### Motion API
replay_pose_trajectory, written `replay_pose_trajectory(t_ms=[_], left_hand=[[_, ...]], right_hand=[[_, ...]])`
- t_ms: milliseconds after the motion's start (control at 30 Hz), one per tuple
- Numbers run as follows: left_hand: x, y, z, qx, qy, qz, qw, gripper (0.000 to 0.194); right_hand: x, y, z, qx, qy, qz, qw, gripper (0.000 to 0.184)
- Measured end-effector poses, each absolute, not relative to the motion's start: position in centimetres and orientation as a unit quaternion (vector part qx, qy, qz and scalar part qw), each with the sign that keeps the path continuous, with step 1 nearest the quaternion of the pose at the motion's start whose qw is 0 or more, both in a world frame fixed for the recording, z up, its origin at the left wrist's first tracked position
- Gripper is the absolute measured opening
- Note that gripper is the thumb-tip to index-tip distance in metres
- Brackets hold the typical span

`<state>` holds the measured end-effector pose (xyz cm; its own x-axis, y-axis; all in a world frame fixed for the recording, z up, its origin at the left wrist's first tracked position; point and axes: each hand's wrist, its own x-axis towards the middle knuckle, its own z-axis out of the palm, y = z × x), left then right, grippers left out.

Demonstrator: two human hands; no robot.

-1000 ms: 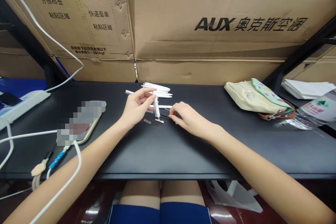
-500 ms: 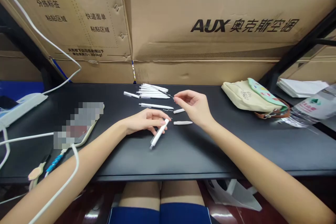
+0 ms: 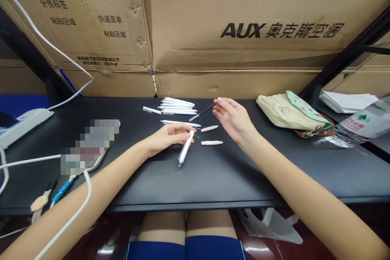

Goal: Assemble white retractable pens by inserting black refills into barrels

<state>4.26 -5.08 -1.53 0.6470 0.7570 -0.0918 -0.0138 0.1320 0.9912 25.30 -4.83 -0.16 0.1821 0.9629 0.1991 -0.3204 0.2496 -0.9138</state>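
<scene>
The grip of the left hand [image 3: 172,135] is closed on a white pen barrel [image 3: 185,151], which slants with its clear end pointing near and slightly left, over the middle of the table [image 3: 198,185]; whether that end touches the surface cannot be told. The right hand [image 3: 234,118], farther right and a little farther away, has its fingertips pinched on the dark end of a thin pen refill [image 3: 203,111], whose clear end points left and near. Between and below the hands lie two short white pen parts [image 3: 212,143], one nearer than the other, both well apart from the fingers. Beyond the left hand a single white pen [image 3: 180,123] lies crosswise, and farther off a group of white pens [image 3: 178,106] lies side by side, with another white barrel [image 3: 152,110] just left of it. At the left are a phone [image 3: 103,140], partly blurred out, and a white power strip [image 3: 29,126]. At the far right lie a cream pouch [image 3: 278,111], a clear bottle [image 3: 361,124] and some white paper [image 3: 349,101]. Cardboard boxes [image 3: 243,53] stand behind.
</scene>
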Motion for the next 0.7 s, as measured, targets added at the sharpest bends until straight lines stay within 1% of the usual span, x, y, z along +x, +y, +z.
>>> replay_pose_trajectory(t_ms=[133,267,433,467,600,700], left_hand=[[4.2,-5.2,-1.5,0.615,0.3,0.273,0.676,0.022],[4.2,-5.3,-1.5,0.627,0.299,0.269,0.667,0.023],[4.2,-5.5,-1.3,0.612,0.301,0.27,0.68,0.042],[4.3,-5.5,-1.3,0.607,0.303,0.27,0.683,0.04],[4.5,-5.7,-1.5,0.585,0.309,0.277,0.697,0.025],[4.6,-5.9,-1.6,0.574,0.315,0.273,0.705,0.025]], right_hand=[[25.1,-5.1,-0.1,-0.402,-0.457,0.456,0.649,0.026],[24.9,-5.3,-0.1,-0.407,-0.451,0.465,0.644,0.027],[24.8,-5.2,-0.2,-0.415,-0.444,0.463,0.645,0.029],[24.7,-5.3,-0.2,-0.416,-0.446,0.466,0.641,0.03],[24.1,-5.6,-0.5,-0.405,-0.472,0.504,0.599,0.034],[23.9,-5.8,-0.8,-0.386,-0.486,0.543,0.565,0.032]])
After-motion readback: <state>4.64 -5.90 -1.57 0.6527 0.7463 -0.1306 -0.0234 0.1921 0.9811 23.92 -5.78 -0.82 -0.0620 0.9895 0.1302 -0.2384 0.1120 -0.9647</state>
